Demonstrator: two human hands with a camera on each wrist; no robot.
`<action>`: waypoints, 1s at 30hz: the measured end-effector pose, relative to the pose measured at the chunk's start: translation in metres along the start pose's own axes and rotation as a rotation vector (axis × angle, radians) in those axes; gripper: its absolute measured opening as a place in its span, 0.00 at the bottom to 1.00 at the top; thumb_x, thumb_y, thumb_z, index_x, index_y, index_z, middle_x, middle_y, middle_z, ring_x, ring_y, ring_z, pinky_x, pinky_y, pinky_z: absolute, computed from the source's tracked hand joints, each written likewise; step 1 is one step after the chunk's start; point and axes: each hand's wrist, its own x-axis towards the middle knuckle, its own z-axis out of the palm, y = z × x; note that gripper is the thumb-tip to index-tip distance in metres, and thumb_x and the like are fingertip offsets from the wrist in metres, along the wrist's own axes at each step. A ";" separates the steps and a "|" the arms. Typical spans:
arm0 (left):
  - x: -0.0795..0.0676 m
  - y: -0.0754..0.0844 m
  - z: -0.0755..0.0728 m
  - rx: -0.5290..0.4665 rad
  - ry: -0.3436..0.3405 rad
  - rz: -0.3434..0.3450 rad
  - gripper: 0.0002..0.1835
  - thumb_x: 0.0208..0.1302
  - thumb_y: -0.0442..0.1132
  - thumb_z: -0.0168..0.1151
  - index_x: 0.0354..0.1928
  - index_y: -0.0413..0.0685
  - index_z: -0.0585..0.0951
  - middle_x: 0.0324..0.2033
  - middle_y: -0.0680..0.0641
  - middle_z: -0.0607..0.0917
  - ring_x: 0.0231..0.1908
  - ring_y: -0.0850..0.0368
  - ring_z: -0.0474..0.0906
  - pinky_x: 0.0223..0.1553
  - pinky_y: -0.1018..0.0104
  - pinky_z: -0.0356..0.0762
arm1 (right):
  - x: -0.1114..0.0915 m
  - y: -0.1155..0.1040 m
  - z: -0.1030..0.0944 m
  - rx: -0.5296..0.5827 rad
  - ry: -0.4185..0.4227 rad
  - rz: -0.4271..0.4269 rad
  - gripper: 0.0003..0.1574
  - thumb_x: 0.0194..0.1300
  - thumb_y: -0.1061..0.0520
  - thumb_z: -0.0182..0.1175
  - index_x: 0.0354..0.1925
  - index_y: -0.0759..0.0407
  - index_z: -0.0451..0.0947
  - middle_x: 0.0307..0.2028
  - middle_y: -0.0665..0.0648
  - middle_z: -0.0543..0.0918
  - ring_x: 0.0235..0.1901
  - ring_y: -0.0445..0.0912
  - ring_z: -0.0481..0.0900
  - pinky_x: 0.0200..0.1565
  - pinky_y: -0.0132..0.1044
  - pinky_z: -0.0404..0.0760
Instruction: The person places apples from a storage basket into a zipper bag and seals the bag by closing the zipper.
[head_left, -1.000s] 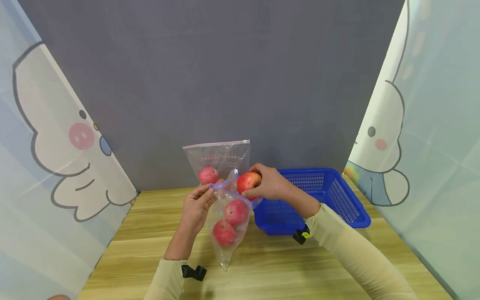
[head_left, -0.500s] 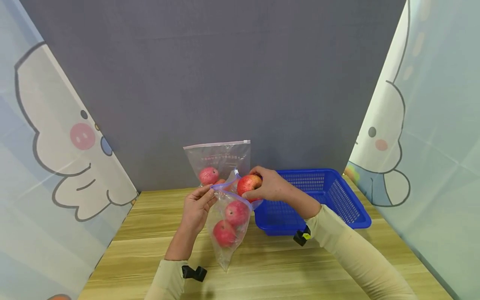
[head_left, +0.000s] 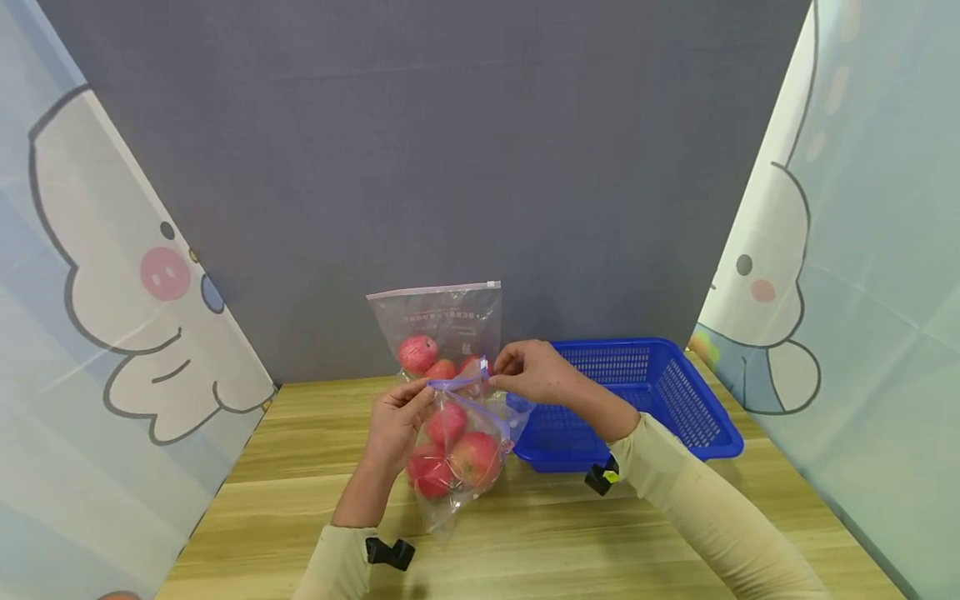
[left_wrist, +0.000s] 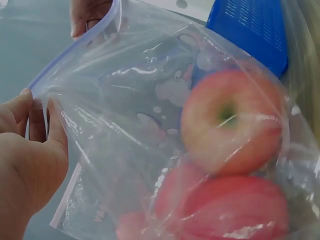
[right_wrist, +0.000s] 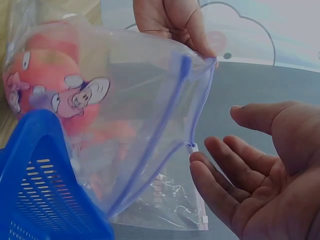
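A clear zip bag (head_left: pixel 445 527) with a purple zip edge hangs over the table, its mouth open. Several red apples lie in it; a yellowish-red apple (left_wrist: pixel 230 122) faces the left wrist view. My left hand (head_left: pixel 393 423) pinches the mouth's left corner between thumb and fingers. At the right end of the mouth, beside the white slider, is my right hand (head_left: pixel 538 372). Its thumb and loosely bent fingers stand apart in the right wrist view, holding nothing, fingertips near the purple edge.
Behind, a second zip bag (head_left: pixel 442 304) with a pink top edge stands against the grey backdrop, red apples (head_left: pixel 417 354) inside. To the right, a blue plastic basket (head_left: pixel 716 417) sits on the wooden table (head_left: pixel 285 475). Cartoon-printed curtains hang on both sides.
The apple that my right hand held at the bag's mouth has dropped in among the others. My right hand has let go of it, and the bag's lower part has bulged.
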 end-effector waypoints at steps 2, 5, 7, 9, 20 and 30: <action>0.000 -0.001 -0.001 -0.013 0.008 0.008 0.18 0.66 0.22 0.56 0.34 0.51 0.89 0.31 0.51 0.85 0.31 0.62 0.82 0.41 0.67 0.81 | -0.001 0.000 0.000 -0.004 -0.005 0.003 0.07 0.62 0.53 0.68 0.36 0.53 0.81 0.28 0.47 0.82 0.30 0.42 0.80 0.31 0.37 0.81; 0.002 -0.001 -0.002 -0.051 0.010 0.036 0.18 0.66 0.21 0.55 0.35 0.49 0.89 0.30 0.51 0.86 0.31 0.62 0.82 0.39 0.69 0.81 | -0.004 -0.002 0.000 -0.019 -0.009 -0.007 0.05 0.63 0.54 0.67 0.35 0.53 0.81 0.27 0.47 0.82 0.28 0.43 0.79 0.30 0.37 0.79; 0.003 -0.001 -0.002 -0.063 0.013 0.045 0.18 0.66 0.21 0.55 0.35 0.48 0.89 0.30 0.50 0.86 0.30 0.62 0.82 0.38 0.69 0.81 | -0.006 -0.003 0.000 -0.031 -0.016 -0.013 0.05 0.64 0.53 0.67 0.34 0.52 0.82 0.28 0.47 0.81 0.29 0.42 0.78 0.30 0.36 0.79; 0.003 0.000 -0.002 -0.070 0.015 0.048 0.18 0.66 0.20 0.55 0.35 0.49 0.89 0.31 0.50 0.86 0.30 0.62 0.82 0.37 0.70 0.81 | -0.010 -0.004 0.001 -0.044 -0.025 -0.030 0.06 0.64 0.53 0.66 0.31 0.52 0.82 0.27 0.47 0.81 0.27 0.41 0.78 0.29 0.36 0.78; 0.002 0.001 0.000 -0.096 0.034 0.057 0.16 0.65 0.19 0.55 0.37 0.44 0.89 0.31 0.49 0.86 0.31 0.60 0.83 0.37 0.68 0.82 | -0.033 0.001 0.029 -0.196 0.007 -0.002 0.16 0.60 0.45 0.68 0.20 0.48 0.79 0.16 0.42 0.75 0.17 0.39 0.70 0.21 0.34 0.71; 0.000 -0.001 -0.004 -0.096 0.023 0.054 0.17 0.66 0.20 0.55 0.37 0.45 0.88 0.32 0.49 0.87 0.32 0.61 0.83 0.38 0.67 0.82 | -0.043 0.003 0.040 -0.141 0.048 -0.040 0.08 0.64 0.56 0.64 0.29 0.55 0.86 0.19 0.41 0.78 0.19 0.36 0.72 0.24 0.33 0.75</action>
